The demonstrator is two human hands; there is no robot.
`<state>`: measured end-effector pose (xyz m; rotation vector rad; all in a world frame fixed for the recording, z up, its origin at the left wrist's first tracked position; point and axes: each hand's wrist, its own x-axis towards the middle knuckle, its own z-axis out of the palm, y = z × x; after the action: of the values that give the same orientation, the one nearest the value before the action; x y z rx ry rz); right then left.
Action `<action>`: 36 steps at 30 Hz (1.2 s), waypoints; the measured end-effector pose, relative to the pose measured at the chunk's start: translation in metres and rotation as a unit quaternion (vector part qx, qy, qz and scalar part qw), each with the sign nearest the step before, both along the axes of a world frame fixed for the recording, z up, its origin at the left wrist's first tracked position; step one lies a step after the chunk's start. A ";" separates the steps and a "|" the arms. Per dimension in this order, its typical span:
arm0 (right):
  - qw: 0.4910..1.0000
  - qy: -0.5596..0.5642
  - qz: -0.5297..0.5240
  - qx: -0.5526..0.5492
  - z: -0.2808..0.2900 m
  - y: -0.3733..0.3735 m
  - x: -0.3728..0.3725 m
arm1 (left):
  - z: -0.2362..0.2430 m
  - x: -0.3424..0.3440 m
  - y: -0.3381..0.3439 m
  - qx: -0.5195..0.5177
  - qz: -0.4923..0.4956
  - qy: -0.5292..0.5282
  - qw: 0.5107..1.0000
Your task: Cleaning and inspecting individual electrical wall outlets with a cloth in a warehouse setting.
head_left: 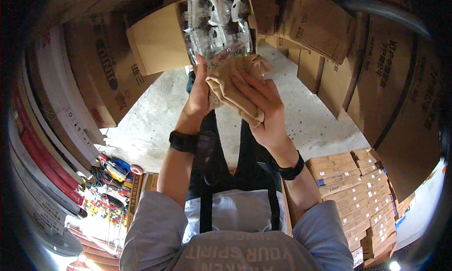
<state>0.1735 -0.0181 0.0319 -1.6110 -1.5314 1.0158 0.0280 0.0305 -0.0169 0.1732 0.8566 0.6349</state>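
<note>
My right hand (pixel 263 101) presses a crumpled tan cloth (pixel 233 80), its fingers spread over the folds and its thumb tucked at the lower edge. Upright beside the cloth's left edge is my left hand (pixel 201 90), thumb pointing up. It grips a clear plastic package (pixel 215 101), mostly hidden behind the cloth; the fingers wrap out of sight behind it. Just beyond both hands stands an open cardboard carton (pixel 157 35) with one flap folded out to the left. Rows of clear plastic-wrapped items (pixel 219 17) fill it.
Large cardboard boxes (pixel 110 68) stand at the left, and tall flat cartons (pixel 395 87) lean at the right. Small brown boxes (pixel 343 186) are stacked at lower right. Coloured cables and tapes (pixel 117 172) lie at lower left. Grey concrete floor (pixel 150 115) shows between.
</note>
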 end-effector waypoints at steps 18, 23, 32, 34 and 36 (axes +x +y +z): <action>0.999 -0.008 -0.021 -0.035 -0.006 -0.006 0.015 | -0.015 0.005 -0.001 -0.051 -0.005 -0.044 0.998; 1.000 -0.006 0.013 -0.014 -0.005 -0.005 0.013 | -0.006 0.009 0.000 -0.007 -0.016 -0.031 0.999; 1.000 -0.006 0.002 -0.021 -0.012 -0.010 0.020 | -0.017 0.003 -0.003 -0.093 -0.004 -0.137 0.986; 1.000 -0.001 -0.008 -0.020 -0.018 -0.011 0.022 | -0.026 0.007 -0.002 -0.099 0.063 -0.388 0.914; 0.999 -0.043 -0.026 -0.018 -0.017 -0.009 0.023 | -0.032 0.009 0.000 -0.047 0.070 -0.485 0.870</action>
<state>0.1969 -0.0271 0.0148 -1.7307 -1.5256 0.9623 0.0372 0.0308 -0.0486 -0.2950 -0.0847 0.7052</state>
